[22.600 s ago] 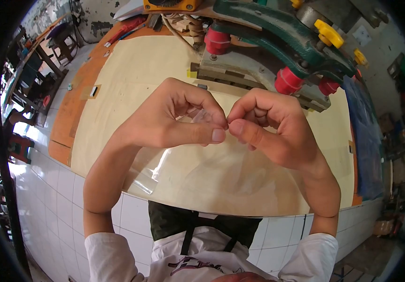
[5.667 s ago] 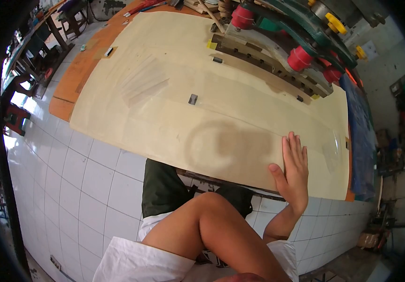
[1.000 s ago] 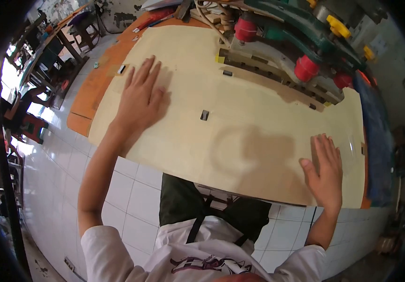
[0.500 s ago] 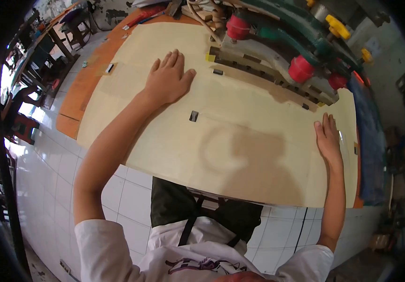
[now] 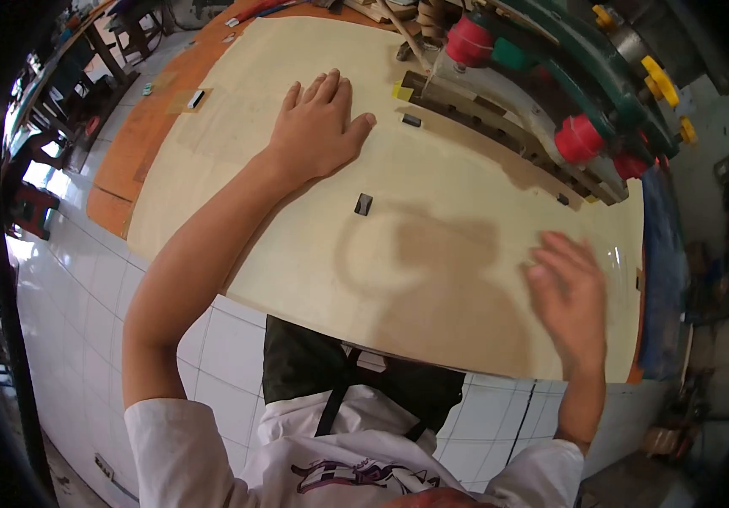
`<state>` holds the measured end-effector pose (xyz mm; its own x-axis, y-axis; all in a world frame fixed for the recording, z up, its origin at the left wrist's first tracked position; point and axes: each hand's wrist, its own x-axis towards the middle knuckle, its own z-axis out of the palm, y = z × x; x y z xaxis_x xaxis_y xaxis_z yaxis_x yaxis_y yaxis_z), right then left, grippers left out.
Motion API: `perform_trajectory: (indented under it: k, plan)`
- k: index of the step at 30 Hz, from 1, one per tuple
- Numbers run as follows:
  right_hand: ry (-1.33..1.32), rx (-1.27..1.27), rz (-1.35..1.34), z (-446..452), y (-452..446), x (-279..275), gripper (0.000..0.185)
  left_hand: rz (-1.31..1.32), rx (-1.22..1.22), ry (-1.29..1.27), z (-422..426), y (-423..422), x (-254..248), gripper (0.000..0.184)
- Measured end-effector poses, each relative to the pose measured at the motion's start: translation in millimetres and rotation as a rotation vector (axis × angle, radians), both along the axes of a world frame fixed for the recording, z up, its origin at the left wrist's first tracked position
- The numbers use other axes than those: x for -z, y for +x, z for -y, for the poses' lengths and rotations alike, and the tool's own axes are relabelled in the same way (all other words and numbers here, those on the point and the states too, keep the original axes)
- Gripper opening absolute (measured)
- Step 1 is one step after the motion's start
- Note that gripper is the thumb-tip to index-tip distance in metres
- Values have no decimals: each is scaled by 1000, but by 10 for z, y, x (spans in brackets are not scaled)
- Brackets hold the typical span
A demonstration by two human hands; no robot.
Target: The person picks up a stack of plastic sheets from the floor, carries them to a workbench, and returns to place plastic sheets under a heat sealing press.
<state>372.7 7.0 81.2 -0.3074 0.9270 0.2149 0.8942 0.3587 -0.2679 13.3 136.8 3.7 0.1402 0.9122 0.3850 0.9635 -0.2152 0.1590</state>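
A large cream-coloured sheet (image 5: 288, 271) covers most of the tabletop. My left hand (image 5: 318, 131) lies flat on its upper left part, fingers stretched out and holding nothing. On the right, my right hand (image 5: 569, 292) appears lifted off the sheet, slightly blurred, with its fingers loosely bent and apart; nothing shows in it. Between the hands, a small dark rectangular piece (image 5: 364, 205) shows in the sheet. Two more dark pieces show by the long dark bar (image 5: 500, 131) along the sheet's far edge.
Above the bar stands a green machine (image 5: 542, 51) with red knobs (image 5: 579, 138) and yellow knobs (image 5: 660, 80). The orange table edge (image 5: 115, 190) shows at left, with a small white-and-dark piece (image 5: 196, 99) near it. Blue material (image 5: 662, 279) hangs at right. Tiled floor lies below.
My right hand has come up off the sheet's right side and moved toward me and slightly left. My left hand stays flat on the sheet. The whole view has shifted a little.
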Motion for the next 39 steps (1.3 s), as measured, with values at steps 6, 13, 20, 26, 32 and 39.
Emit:
perform_trajectory:
  k: [6, 13, 20, 26, 32, 39]
  plan:
    - [-84, -568, 123, -223, -863, 44, 61, 3, 14, -10, -22, 18, 27, 68]
    - [5, -586, 115, -389, -1084, 474, 70, 5, 11, 15, -49, -38, 41, 71]
    - [-63, -567, 137, -419, -1067, 428, 76, -6, -14, 7, -160, -110, 54, 71]
    - [-48, -581, 140, -420, -1075, 422, 72, 23, 4, -22, -157, -117, 36, 74]
    - [-6, -575, 87, -409, -1072, 420, 67, -24, -40, -7, -133, -90, 2, 72]
    - [30, -561, 36, -385, -1060, 481, 63, 2, 63, 56, 242, -71, -265, 49]
